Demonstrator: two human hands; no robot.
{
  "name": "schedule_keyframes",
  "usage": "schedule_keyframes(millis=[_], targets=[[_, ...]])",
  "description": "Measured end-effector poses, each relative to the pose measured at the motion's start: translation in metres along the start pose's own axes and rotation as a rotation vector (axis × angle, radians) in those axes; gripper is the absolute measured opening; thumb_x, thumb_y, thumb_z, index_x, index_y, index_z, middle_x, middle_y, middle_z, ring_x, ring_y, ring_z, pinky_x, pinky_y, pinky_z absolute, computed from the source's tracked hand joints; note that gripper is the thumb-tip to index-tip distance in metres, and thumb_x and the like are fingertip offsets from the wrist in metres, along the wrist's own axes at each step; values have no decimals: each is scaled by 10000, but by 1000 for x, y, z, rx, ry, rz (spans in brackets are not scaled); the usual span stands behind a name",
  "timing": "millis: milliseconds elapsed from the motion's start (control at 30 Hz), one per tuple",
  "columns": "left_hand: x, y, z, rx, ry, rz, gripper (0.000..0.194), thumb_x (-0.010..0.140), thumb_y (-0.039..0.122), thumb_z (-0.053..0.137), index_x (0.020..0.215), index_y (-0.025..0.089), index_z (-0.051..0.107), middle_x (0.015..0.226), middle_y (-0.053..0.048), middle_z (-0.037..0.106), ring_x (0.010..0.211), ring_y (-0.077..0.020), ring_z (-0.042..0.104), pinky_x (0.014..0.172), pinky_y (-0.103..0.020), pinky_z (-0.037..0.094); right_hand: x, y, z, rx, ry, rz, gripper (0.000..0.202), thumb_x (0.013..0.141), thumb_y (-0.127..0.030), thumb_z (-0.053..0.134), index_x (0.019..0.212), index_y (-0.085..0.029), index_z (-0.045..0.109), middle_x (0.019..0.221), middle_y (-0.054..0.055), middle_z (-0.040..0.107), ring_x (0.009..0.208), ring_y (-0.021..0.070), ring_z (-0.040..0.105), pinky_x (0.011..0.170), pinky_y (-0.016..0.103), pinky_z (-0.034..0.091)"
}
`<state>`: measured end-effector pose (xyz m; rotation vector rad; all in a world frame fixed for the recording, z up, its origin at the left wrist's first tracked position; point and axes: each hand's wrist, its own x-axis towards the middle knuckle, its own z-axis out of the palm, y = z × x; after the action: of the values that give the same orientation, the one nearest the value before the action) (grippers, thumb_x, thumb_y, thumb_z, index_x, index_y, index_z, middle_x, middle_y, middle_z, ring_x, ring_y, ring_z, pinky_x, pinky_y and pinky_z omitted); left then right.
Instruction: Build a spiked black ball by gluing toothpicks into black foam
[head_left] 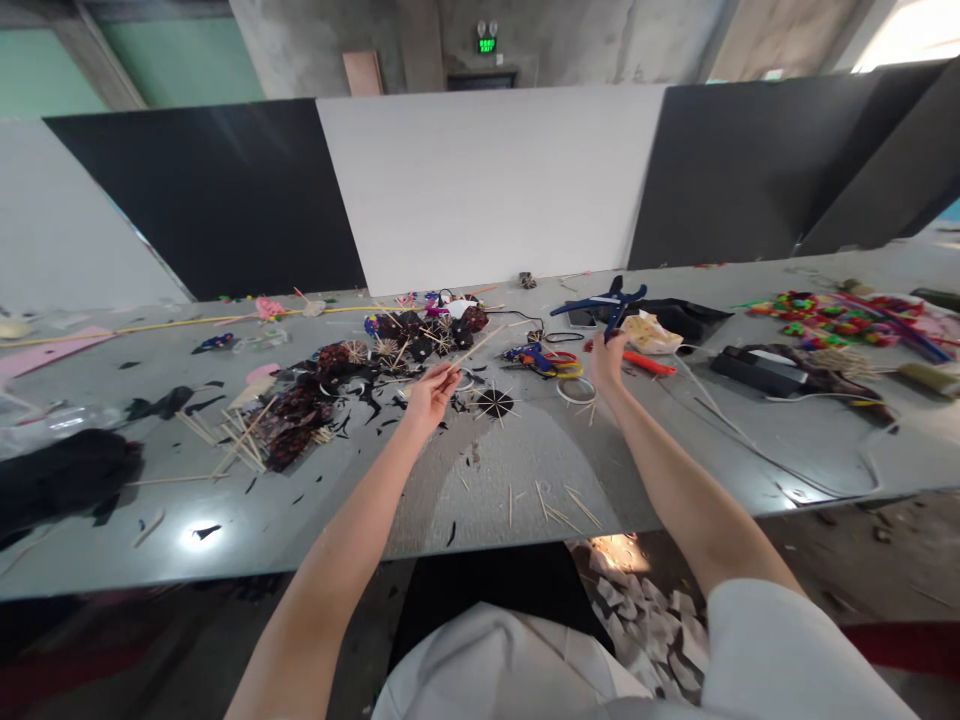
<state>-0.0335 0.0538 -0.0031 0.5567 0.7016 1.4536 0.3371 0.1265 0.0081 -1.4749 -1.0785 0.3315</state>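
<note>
Left hand [433, 393]: hovers left of the black disc [496, 403] and a little beyond, over the counter [450, 500]; fingers [448, 374] drawn together, clamped on a thin wooden stick [478, 346].
Stick: sits pinched near one end, juts out past the fingertips; long axis slants away from the body and to the right, far end pointing beyond the black disc.
Right hand [609, 362]: reaches right of and beyond the black disc, fingers closed on the lower part of a dark blue tool [616, 303].
Dark blue tool: rises above the fingers; spreads one long arm to the left and a shorter part to the right; exact kind hard to tell.
Black disc: lies flat, pale sticks fanned out around the rim.
Writing: reads "EXIT" in green on the lit sign [487, 46], high on the wall far beyond the black disc; other characters too small to tell.
Right of the black disc: holds a pale ring [576, 391], with yellow-orange handles [568, 364] just beyond the ring and a red-orange tool [649, 364] farther right.
Left of the black disc: shows black scraps [360, 405] and dark patterned fabric [289, 425].
Nearer the body than the black disc: shows short loose sticks [561, 517].
</note>
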Motion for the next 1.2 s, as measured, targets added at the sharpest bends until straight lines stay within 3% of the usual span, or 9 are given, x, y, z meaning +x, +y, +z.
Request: schedule_keyframes(millis=[100,267,467,600,733,867,967,1067,1200], targets=[[-2,-1,3,-1,-21,14,172,892,13,654,947,120,777,960,-96,812,860,-144,785,1105,-393,580,-9,-16,7,178,-82,-71,383,897,-271,375,1273,-236,310,1143,92,623,859,172,655,788,355,583],[-4,-5,8,-12,-43,71,169,908,47,681,1005,138,784,1034,-98,815,957,-162,790,1132,-401,556,-36,-45,11,270,-163,-250,462,712,-234,448,1170,-256,389,1277,109,596,1071,196,643,845,375,591],[-10,-13,13,51,-112,181,140,981,243,713,1072,152,767,1127,-122,801,1037,-196,779,1115,-407,560,-75,-67,22,335,-371,-347,403,681,-258,503,1083,-269,471,1138,53,610,1000,212,606,884,401,552],[-14,-15,14,105,-59,307,195,1022,340,660,1032,167,750,1125,-121,798,1096,-202,760,1074,-382,575,-103,-76,34,371,-543,-368,376,634,-247,553,1007,-253,508,983,26,584,924,219,563,897,397,521],[-14,-15,13,222,23,413,264,1052,402,591,964,186,715,1097,-106,798,1130,-188,743,985,-308,580,-133,-88,38,425,-777,-340,427,640,-230,593,1066,-237,560,1114,53,614,1077,253,587,1018,405,507],[-11,-22,11,284,132,398,353,1084,444,498,848,197,586,869,-41,755,829,-136,740,749,-232,569,-159,-99,37,544,-1011,-294,636,656,-190,609,1287,-252,561,1305,56,635,1270,273,583,1162,423,443],[-11,-29,11,310,191,337,361,1094,475,454,847,217,502,650,41,586,531,-102,583,533,-206,464,-169,-100,39,568,-1093,-276,638,705,-205,643,1334,-259,551,1325,53,648,1309,281,577,1171,426,445],[-15,-32,13,348,194,327,353,1073,519,490,870,231,472,622,73,470,459,-84,460,460,-195,373,-171,-97,45,452,-1066,-342,502,797,-270,649,1290,-243,557,1273,67,661,1252,288,593,1145,458,466],[-20,-28,16,435,262,370,332,1088,476,468,857,238,458,649,61,409,497,-98,420,462,-197,345,-171,-91,52,213,-665,-502,448,921,-367,636,1332,-264,489,1308,120,595,1234,303,566,1125,520,462]])
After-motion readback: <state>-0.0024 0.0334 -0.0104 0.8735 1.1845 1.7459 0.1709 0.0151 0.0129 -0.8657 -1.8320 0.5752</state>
